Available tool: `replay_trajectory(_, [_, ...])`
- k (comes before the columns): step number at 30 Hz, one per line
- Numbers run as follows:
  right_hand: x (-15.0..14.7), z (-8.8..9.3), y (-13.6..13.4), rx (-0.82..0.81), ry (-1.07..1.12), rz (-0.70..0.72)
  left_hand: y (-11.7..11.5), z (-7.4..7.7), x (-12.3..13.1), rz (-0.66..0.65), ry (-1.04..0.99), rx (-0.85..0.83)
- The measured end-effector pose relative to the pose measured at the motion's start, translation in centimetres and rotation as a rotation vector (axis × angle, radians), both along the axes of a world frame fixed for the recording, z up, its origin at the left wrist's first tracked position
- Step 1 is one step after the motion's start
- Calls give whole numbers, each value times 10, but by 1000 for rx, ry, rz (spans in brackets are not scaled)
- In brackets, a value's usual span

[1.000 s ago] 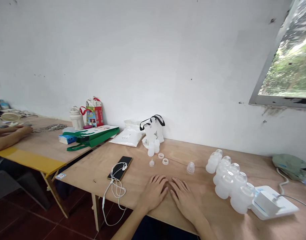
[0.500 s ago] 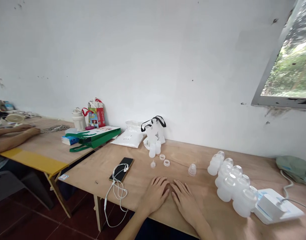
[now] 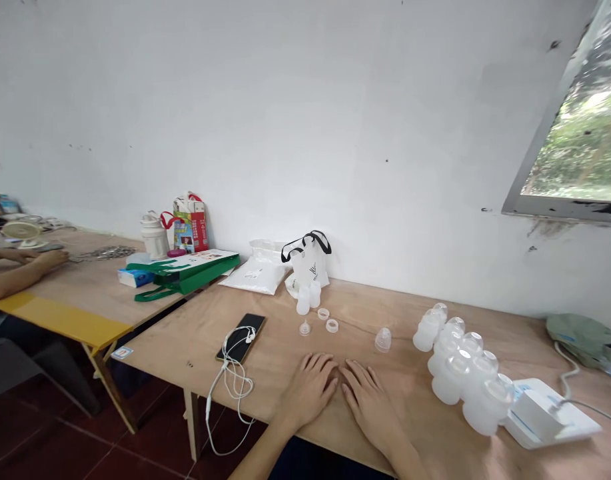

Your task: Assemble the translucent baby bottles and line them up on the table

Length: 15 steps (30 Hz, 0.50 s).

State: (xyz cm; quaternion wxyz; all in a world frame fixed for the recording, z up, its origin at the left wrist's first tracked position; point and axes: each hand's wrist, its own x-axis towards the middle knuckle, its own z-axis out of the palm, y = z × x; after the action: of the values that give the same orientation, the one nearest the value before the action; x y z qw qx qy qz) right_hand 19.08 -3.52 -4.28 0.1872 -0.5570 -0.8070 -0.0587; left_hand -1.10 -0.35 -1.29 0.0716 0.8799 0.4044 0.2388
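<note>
My left hand (image 3: 310,388) and my right hand (image 3: 369,393) lie flat on the wooden table near its front edge, fingertips almost meeting. Both are open and hold nothing. Beyond them stand two small frosted bottles (image 3: 304,301). In front of these are a clear nipple (image 3: 305,327) and two translucent screw rings (image 3: 332,325). A clear dome cap (image 3: 383,340) sits apart, past my right hand. Several frosted baby bottles (image 3: 452,377) with clear caps stand in rows on the right. A black phone (image 3: 241,339) with white earphones (image 3: 227,363) lies left of my left hand.
A white box-shaped device (image 3: 548,413) with a cable and a green cloth cap (image 3: 580,339) are at the right. White plastic packages (image 3: 255,273) and a white bag (image 3: 310,263) rest against the wall. On the left table (image 3: 105,283), a green bag (image 3: 190,273) lies near another person's arms (image 3: 28,267).
The view has shifted very slightly. My hands and the objects on my table stay where they were.
</note>
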Motion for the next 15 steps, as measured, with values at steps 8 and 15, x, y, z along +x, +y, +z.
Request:
replay_trajectory(8, [1, 1, -1, 11, -3, -1, -1, 1, 1, -9, 2, -13])
replay_trajectory(15, [0, 6, -5, 4, 16, -1, 5, -4, -1, 127, -99, -94])
